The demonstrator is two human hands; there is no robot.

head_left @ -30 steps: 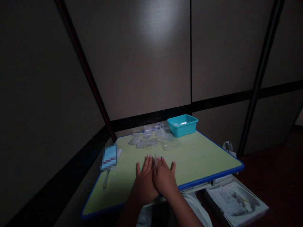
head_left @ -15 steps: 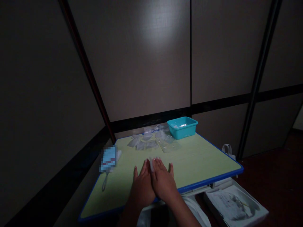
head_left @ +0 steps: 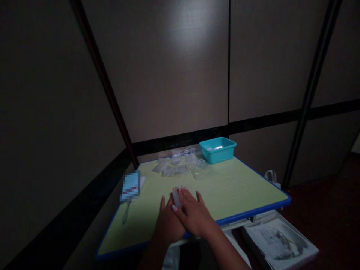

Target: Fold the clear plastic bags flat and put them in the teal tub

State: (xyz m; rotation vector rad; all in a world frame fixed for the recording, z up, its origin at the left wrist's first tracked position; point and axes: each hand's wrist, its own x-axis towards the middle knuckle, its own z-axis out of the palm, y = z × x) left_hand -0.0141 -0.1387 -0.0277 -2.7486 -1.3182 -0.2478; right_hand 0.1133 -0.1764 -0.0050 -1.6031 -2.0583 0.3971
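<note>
Close together over the near side of the green table (head_left: pixel 225 197) are my left hand (head_left: pixel 169 223) and my right hand (head_left: pixel 194 213), backs up. Between their fingers is a small translucent plastic piece (head_left: pixel 177 199), whitish and flat. My right thumb presses on its near end, while the other right fingers lie along its right side. Stretched left fingers are beneath and beside it, partly covered by the right hand. Several similar translucent pieces (head_left: pixel 168 171) lie spread out farther back, beside a clear plastic sheet or bag (head_left: pixel 201 173).
A turquoise basin (head_left: pixel 221 155) with something pale inside stands at the back right. A pixelated light-blue object (head_left: pixel 131 186) with a grey strap (head_left: pixel 126 213) lies at the left edge. Below the table's right front is an open white box (head_left: pixel 281 240). Dark panels (head_left: pixel 174 75) rise behind.
The plastic piece, seen edge-on between my hands before, now shows its flat face. My right thumb has come over onto it, and my right hand overlaps the left more.
</note>
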